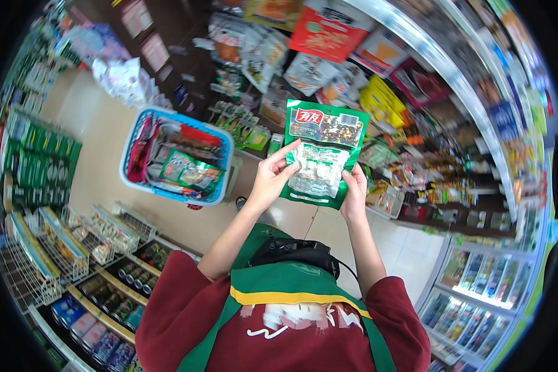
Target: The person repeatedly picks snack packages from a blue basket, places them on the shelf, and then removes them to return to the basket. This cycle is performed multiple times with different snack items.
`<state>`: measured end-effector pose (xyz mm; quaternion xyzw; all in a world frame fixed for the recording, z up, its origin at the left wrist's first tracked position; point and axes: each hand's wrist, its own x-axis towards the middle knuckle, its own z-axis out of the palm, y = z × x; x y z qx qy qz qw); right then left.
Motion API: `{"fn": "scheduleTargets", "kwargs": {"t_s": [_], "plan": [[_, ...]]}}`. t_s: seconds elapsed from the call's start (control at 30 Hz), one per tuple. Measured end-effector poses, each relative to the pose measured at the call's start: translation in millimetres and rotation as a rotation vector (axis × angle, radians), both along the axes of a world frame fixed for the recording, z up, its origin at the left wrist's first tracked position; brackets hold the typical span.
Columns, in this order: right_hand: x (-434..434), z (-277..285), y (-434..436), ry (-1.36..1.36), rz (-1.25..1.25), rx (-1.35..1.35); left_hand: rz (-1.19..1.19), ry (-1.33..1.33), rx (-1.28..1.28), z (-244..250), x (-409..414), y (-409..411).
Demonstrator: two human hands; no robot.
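A green snack packet (323,156) with a whitish middle bearing print is held up in front of me. My left hand (274,174) grips its left edge, thumb on the front and index finger stretched along it. On the lower right edge my right hand (353,190) pinches it, thumb in front. Left of my hands stands a blue plastic basket (126,158) holding several packets, among them a green one (190,169) on top and a pink-red one (139,149) along the left side.
Ahead, display racks carry hanging snack bags (330,30). Shelves of drink cans (93,342) and wire racks (32,274) stand at the lower left, stacked green cartons (46,162) at the far left. A lit glass-door refrigerator (474,288) is at the lower right.
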<state>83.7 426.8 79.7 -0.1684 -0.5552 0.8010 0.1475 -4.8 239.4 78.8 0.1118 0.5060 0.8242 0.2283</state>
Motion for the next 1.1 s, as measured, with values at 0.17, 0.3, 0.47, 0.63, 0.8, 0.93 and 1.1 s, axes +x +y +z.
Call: {"fn": "scheduleTargets", "kwargs": {"t_s": [0.17, 0.3, 0.47, 0.63, 0.8, 0.93, 1.1], "plan": [[114.2, 22.2, 60.3, 0.080, -0.142, -0.213, -0.252, 0.074, 0.003, 30.6, 83.2, 75.2], [219.2, 30.7, 98.5, 0.136, -0.298, -0.197, -0.421, 0.144, -0.057, 41.7, 162.5, 130.8], [343.5, 38.7, 131.7, 0.160, -0.506, -0.052, -0.696, 0.349, -0.166, 56.0, 240.0, 184.0], [437.3, 68.3, 158.8, 0.206, -0.659, 0.009, -0.840, 0.326, 0.064, 74.6, 300.9, 244.1], [500.2, 71.1, 181.6, 0.229, -0.829, 0.032, -0.942, 0.258, 0.133, 83.8, 372.6, 309.9], [534.6, 59.1, 212.7, 0.175, -0.911, 0.053, -0.913, 0.345, -0.030, 79.9, 404.6, 351.1], [551.8, 55.6, 274.5, 0.100, -0.797, 0.116, -0.924, 0.338, -0.074, 55.8, 406.1, 402.8]]}}
